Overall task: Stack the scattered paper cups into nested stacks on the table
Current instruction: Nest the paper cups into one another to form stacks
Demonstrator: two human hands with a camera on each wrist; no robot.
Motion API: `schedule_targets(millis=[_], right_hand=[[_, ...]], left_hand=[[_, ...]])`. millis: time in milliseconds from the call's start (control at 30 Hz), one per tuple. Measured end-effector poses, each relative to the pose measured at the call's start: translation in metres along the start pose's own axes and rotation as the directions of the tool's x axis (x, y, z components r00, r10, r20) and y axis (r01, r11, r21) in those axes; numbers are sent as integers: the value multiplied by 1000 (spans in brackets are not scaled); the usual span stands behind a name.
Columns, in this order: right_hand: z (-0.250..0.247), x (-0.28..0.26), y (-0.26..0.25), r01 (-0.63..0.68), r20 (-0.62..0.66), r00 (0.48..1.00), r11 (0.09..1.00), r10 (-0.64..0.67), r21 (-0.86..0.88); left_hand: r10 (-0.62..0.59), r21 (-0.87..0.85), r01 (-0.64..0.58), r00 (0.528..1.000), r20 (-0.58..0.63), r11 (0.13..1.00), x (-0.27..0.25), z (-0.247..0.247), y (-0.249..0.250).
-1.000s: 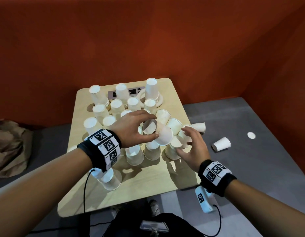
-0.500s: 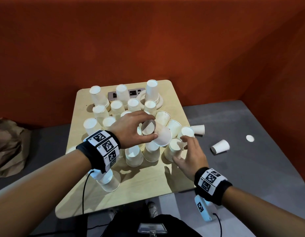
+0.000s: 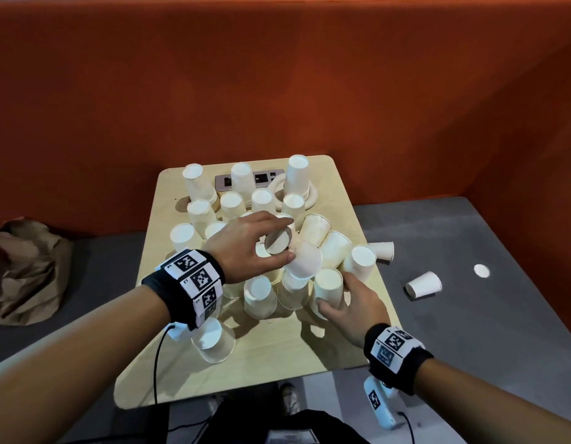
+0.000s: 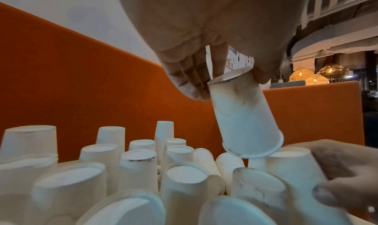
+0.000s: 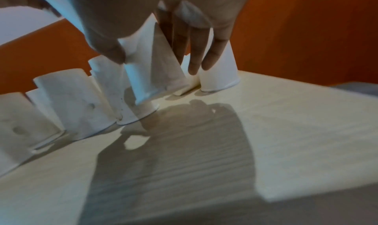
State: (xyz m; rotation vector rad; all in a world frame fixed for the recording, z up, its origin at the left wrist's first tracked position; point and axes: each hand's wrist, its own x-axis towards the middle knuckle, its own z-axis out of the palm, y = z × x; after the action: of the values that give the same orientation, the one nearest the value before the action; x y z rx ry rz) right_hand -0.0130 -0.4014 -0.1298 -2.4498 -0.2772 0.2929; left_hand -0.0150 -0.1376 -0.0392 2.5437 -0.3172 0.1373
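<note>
Several white paper cups stand upside down on a small pale wooden table (image 3: pixel 271 373). My left hand (image 3: pixel 245 248) holds one cup (image 3: pixel 301 256) by its base, tilted in the air above the others; the left wrist view shows this held cup (image 4: pixel 243 123) with thumb and fingers round its bottom end. My right hand (image 3: pixel 348 302) grips an inverted cup (image 3: pixel 327 285) at the table's right side, thumb on one wall and fingers on the other. In the right wrist view that gripped cup (image 5: pixel 151 76) is lifted slightly off the tabletop (image 5: pixel 225 139).
Nested stacks (image 3: pixel 297 179) stand at the table's far edge by a power strip (image 3: pixel 261 179) and a tape roll (image 3: pixel 311 200). Two cups (image 3: pixel 423 283) lie on the grey seat at right. A crumpled brown bag (image 3: pixel 28 270) lies at left. An orange wall surrounds all.
My right hand has moved left from the table's right edge and taken hold of an inverted cup. The left hand keeps the tilted cup in nearly the same place.
</note>
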Motion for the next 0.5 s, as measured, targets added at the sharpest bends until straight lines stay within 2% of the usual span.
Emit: schedule_targets(millis=[100, 200, 333, 433, 500], right_hand=[[-8, -9, -8, 141, -83, 986, 990, -142, -21], [-19, -1, -29, 228, -127, 965, 973, -229, -23], [-35, 33, -61, 282, -165, 948, 959, -271, 42], [-43, 52, -84, 304, -154, 946, 945, -285, 120], [-45, 60, -98, 326, -158, 939, 938, -306, 119]], left_hand=[[-40, -42, 37, 997, -68, 998, -1, -11, -3], [-60, -67, 51, 988, -144, 996, 3, -22, -6], [-83, -115, 56, 963, -255, 992, 12, -38, -9], [-90, -87, 65, 940, -330, 994, 15, -50, -8], [-110, -49, 98, 907, -407, 994, 15, -59, -8]])
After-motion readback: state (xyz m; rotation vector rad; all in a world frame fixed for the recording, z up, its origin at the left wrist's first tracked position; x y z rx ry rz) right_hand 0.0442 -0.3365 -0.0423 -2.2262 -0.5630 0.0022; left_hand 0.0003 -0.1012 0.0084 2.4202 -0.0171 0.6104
